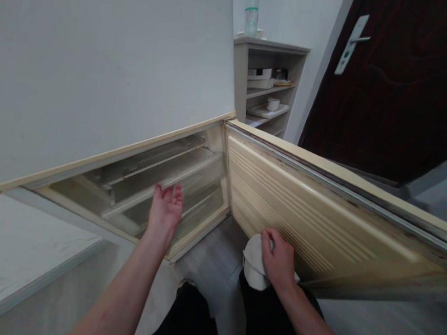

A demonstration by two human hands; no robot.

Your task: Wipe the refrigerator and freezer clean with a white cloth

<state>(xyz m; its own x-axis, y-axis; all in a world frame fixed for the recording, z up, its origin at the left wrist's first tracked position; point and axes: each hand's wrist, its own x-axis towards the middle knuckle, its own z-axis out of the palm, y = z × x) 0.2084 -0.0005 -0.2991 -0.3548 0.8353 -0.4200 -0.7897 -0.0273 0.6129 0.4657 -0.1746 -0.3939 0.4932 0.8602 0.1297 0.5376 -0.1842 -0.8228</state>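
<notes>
Right grip is closed on the cloth, pinching a fold between thumb and fingers, down by the knee! Left grip is up in front of the fridge, palm turned upward, fingers half curled around nothing; whether the fingertips touch anything inside, I cannot tell.

Biggest first: a smooth, flat white panel rises over the top of the fridge, edged in cream trim. Below it, the fridge gapes, boxy and hard-walled. Swung out wide to the right comes the fridge door, its yellowed plastic liner moulded in long raised ribs, brown tinge toward the lower end and dark marks along the gasket edge. Inside, we have smooth, hazy panels, blurred here, and above them a slim wire rack, grid-patterned and stiff. Smallest of the lot, that cloth: off-white, limp, bunched softly, right beside the liner, contact unclear.

Where do we stand? Opening up is done, and the cloth is in hand. Rack and panels sit in the fridge, and with those marks showing, my call is part-way at most, with much left to do!
</notes>
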